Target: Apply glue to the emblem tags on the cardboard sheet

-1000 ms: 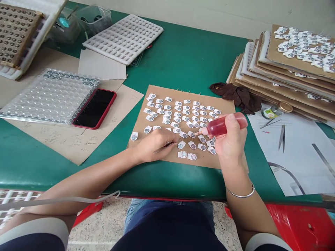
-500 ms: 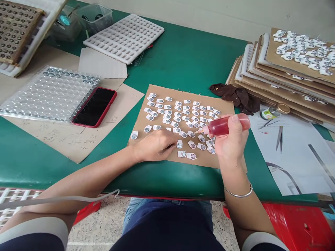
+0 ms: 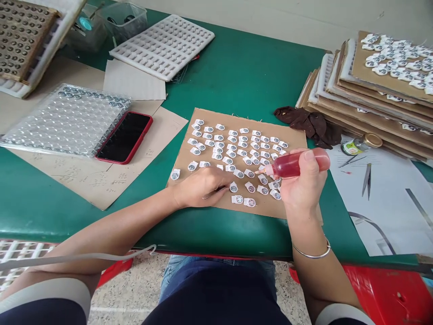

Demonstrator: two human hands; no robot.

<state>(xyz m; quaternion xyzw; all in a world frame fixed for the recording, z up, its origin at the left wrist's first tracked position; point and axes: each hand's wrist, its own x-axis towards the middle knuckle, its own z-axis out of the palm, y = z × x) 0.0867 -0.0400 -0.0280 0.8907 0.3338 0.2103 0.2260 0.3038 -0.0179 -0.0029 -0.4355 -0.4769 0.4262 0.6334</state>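
Note:
A brown cardboard sheet (image 3: 216, 115) lies on the green table, with several small white pieces (image 3: 249, 202) on it, each bearing a round metallic disc. My right hand (image 3: 302, 180) is wrapped round a squeeze bottle of red liquid (image 3: 287, 165), held nearly level. The bottle's thin tip points left, close to one piece (image 3: 249, 173) near the middle of the sheet. My left hand (image 3: 206, 186) rests on the sheet's lower part, fingers curled round a thin metal tool (image 3: 209, 195); its fingertips are beside another white piece (image 3: 233, 187).
A red-cased phone (image 3: 125, 137) and a clear tray (image 3: 64, 119) lie left. Behind is a white foam tray (image 3: 165, 45). At right are stacked cardboard layers (image 3: 338, 85), a dark cloth (image 3: 309, 124), a small jar (image 3: 361, 144) and tweezers (image 3: 366, 180) on paper.
The whole view has shifted slightly. My hands keep nearly the same places over the sheet, and the bottle is still in my right hand with its tip near the same piece.

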